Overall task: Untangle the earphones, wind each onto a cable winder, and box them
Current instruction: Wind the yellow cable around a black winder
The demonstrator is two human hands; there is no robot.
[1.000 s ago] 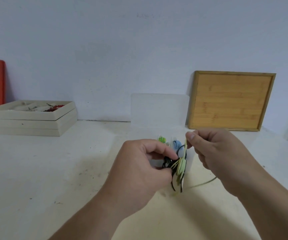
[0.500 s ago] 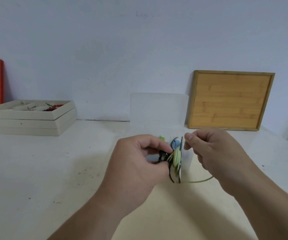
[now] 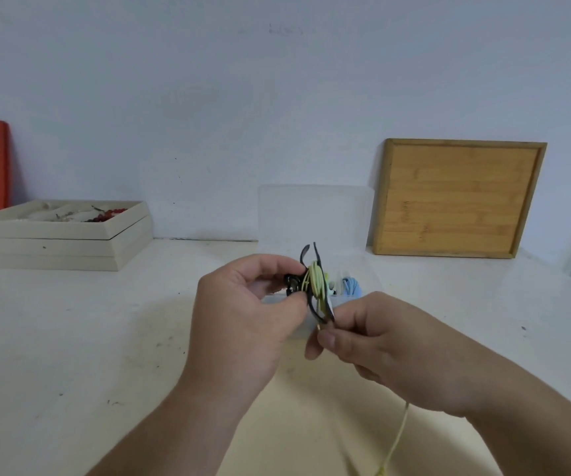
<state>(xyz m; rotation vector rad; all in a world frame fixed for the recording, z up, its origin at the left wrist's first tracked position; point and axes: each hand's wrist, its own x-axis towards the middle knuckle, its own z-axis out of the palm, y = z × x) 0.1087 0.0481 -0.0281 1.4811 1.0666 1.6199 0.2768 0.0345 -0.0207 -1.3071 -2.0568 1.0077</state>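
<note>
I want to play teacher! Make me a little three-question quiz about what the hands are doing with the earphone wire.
1. True or false: the left hand holds the black cable winder.
2. Pick one: the cable that the right hand pinches is A) red, B) yellow-green, C) white.
3. Fill the gap: the wooden tray leans against the ____.

Key: 1 true; 2 B; 3 wall.
</note>
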